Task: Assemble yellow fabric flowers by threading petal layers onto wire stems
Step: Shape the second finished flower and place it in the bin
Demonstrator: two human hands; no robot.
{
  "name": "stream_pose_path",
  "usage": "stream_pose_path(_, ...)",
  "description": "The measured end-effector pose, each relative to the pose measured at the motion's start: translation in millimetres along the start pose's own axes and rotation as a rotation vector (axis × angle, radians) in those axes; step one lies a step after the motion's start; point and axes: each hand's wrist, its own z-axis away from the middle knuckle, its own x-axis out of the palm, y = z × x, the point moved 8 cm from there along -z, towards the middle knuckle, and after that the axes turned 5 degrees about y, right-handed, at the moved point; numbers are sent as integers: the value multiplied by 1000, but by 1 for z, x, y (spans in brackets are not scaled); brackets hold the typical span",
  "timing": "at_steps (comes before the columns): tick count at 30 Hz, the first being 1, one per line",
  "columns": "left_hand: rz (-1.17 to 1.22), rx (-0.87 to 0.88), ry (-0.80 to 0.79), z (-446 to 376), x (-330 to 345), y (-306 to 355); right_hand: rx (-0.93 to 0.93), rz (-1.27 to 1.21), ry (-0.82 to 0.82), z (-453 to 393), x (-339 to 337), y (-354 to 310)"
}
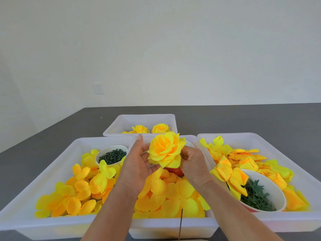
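On the grey desk [260, 119] stand white trays [26, 214] full of loose yellow petal layers [173, 190]. Above the middle tray both hands hold one nearly full flower [165, 150]. The left hand [137, 164] cups it with relaxed fingers; the right hand [192, 162] pinches its base. The layers seem already threaded, so I think the next move is setting it in the far tray [121, 122] with the finished flowers [160, 128].

Open air above the trays; bare grey surface [243, 119] from 9 round to 3 o'clock, w/ one far tray [111, 128] at 12. Low down it's crowded: left tray [73, 145] at 10 holds a cup [111, 154], right tray [260, 138] at 2 a bowl [271, 186], petals [173, 193] heaped between. Thin upright wire [181, 223] at 6, near edge.
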Motion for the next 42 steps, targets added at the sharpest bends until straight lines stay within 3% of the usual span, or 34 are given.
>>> stream_pose_path(4,-127,102,-29,6,5,5,35,-16,-8,2,0,0)
stream_pose_path(10,-67,94,38,4,-2,5,71,-94,-109,7,9,-4)
stream_pose_path(13,-51,68,30,7,1,6,95,-104,-90,4,9,0)
stream_pose_path(19,16,-53,264,7,-19,-1,104,-108,67,-24,-6,6)
stream_pose_path(29,12,-164,289,8,-23,-12,170,-137,62,-108,21,18)
stream_pose_path(36,29,-264,269,7,-20,-16,216,68,18,-160,53,51)
stream_pose_path(42,22,-321,253,4,-21,-23,296,426,-48,-181,78,90)
